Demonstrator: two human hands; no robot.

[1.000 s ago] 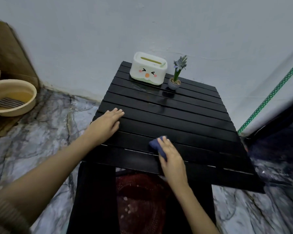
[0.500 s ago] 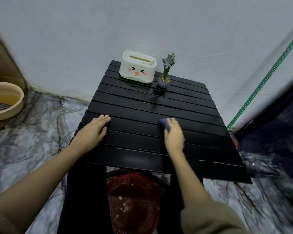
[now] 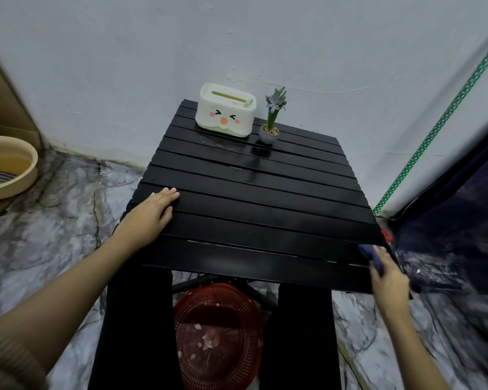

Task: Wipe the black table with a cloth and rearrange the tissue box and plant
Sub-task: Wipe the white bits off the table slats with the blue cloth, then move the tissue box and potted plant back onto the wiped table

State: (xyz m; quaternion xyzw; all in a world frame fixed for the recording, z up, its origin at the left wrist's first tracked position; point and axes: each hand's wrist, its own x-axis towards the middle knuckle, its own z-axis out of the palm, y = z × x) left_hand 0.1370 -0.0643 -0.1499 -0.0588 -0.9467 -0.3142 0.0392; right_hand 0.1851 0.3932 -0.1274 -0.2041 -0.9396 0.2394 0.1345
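The black slatted table (image 3: 254, 198) stands against a white wall. At its far edge sits a white tissue box (image 3: 225, 114) with a cartoon face, and just to its right a small potted plant (image 3: 271, 119) with a purple flower. My left hand (image 3: 150, 215) lies flat on the table's near left edge, holding nothing. My right hand (image 3: 389, 277) grips a dark blue cloth (image 3: 371, 256) at the table's near right corner, pressed on the last slats.
A red mesh basket (image 3: 217, 339) sits on the marble floor under the table. A beige basin (image 3: 7, 170) with a striped item stands at the left. A dark curtain with a green strip (image 3: 440, 122) hangs at the right.
My right hand has swept the cloth from the table's middle to its near right corner. My left hand has stayed on the left edge. The view has shifted.
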